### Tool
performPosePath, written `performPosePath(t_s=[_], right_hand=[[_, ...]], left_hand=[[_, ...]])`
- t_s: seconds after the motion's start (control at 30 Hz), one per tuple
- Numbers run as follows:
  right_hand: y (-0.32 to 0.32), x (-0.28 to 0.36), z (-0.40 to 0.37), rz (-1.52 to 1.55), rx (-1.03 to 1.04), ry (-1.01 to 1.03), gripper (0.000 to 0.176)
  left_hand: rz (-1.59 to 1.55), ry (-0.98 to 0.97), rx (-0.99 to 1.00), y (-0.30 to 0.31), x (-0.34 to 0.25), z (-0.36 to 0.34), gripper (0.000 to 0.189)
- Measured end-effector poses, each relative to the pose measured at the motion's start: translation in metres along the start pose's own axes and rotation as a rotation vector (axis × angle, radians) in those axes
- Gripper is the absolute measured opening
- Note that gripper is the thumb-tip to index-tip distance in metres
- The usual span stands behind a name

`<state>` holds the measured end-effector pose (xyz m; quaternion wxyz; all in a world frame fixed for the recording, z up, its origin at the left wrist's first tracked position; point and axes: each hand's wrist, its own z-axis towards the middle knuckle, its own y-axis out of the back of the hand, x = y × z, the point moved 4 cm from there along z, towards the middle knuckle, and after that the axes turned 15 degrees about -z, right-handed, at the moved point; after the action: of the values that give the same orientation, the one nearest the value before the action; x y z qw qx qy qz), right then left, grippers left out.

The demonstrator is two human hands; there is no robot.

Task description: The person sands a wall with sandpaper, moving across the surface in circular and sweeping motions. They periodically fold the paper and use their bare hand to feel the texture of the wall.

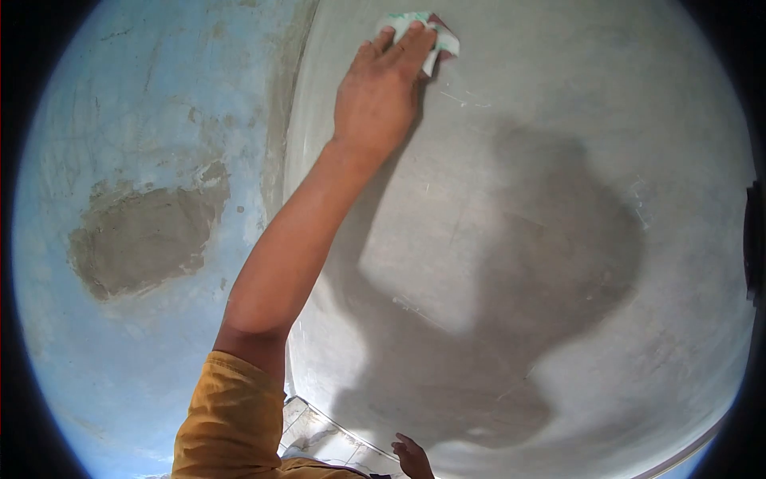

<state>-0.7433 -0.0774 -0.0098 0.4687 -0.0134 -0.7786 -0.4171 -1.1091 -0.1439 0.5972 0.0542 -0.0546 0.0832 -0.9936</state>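
Note:
My left hand is raised high on the grey plastered wall, at the end of a stretched-out arm. Its fingers press a folded piece of sandpaper flat to the surface. The sheet's back is white with green print, and a reddish-brown side shows at the edges. Low in the view, near the foot of the wall, is my right hand. Its few visible fingers are slightly bent and apart, with nothing seen in them.
A blue wall with a rough grey cement patch meets the grey wall at a corner on the left. Pale floor tiles show below. My shadow falls across the grey wall. A dark object stands at the right edge.

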Motion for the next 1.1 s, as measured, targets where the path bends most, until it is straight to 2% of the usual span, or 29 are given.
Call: performPosePath(t_s=[0.13,0.2,0.23,0.27,0.3,0.33,0.4,0.43,0.47,0.53,0.6,0.67,0.77,0.87,0.93,1.07,1.1], right_hand=[[-0.011,-0.029,0.002,-0.002,-0.041,0.108,0.038],[-0.02,-0.051,-0.002,0.082,0.071,0.004,0.039],[-0.02,-0.061,-0.01,0.086,0.072,0.008,0.039],[-0.017,-0.069,-0.022,0.255,0.066,0.047,0.04],[-0.017,-0.076,-0.029,0.426,0.06,0.086,0.041],[-0.023,-0.092,-0.033,0.428,0.057,0.089,0.041],[-0.029,-0.114,-0.04,0.578,-0.005,0.205,0.044],[-0.029,-0.116,-0.033,-0.367,0.04,0.285,0.047],[-0.032,-0.122,-0.034,-0.351,0.083,0.248,0.046],[-0.037,-0.132,-0.026,-0.058,0.104,0.089,0.046],[-0.037,-0.138,-0.017,0.057,0.114,0.028,0.046],[-0.041,-0.142,-0.007,0.082,0.125,0.005,0.046],[-0.042,-0.148,0.007,0.095,0.148,-0.013,0.045],[-0.037,-0.137,0.014,0.128,0.178,-0.029,0.045],[-0.04,-0.147,0.019,0.14,0.194,-0.036,0.044],[-0.049,-0.173,0.018,0.196,0.235,-0.076,0.044],[-0.051,-0.179,0.015,0.244,0.243,-0.083,0.044]], left_hand=[[-0.026,0.054,-0.099,0.001,0.024,0.021,0.041],[-0.094,0.066,-0.106,0.004,0.025,0.026,0.028],[-0.047,-0.025,-0.133,0.008,0.016,0.025,0.021],[-0.047,-0.032,-0.135,0.01,0.009,0.021,0.021],[-0.157,0.056,-0.087,0.011,0.002,0.017,0.02],[-0.267,0.147,-0.036,0.009,-0.001,0.014,0.019],[-0.284,0.149,-0.059,0.008,-0.003,0.013,0.018],[-0.299,0.152,-0.082,0.007,-0.002,0.012,0.016],[-0.301,0.154,-0.081,0.005,-0.001,0.012,0.016],[-0.295,0.189,-0.124,0.004,0.005,0.013,0.019],[-0.282,0.197,-0.12,0.004,0.007,0.016,0.02],[-0.266,0.205,-0.112,0.003,0.005,0.02,0.021],[-0.249,0.116,-0.161,0.001,-0.001,0.022,0.022],[-0.119,0.063,-0.17,0.003,-0.003,0.025,0.026],[-0.106,0.11,-0.079,0.005,-0.003,0.026,0.03],[-0.06,0.074,-0.002,0.019,-0.021,0.04,0.029],[0.023,0.227,0.185,0.019,-0.027,0.047,0.036]])
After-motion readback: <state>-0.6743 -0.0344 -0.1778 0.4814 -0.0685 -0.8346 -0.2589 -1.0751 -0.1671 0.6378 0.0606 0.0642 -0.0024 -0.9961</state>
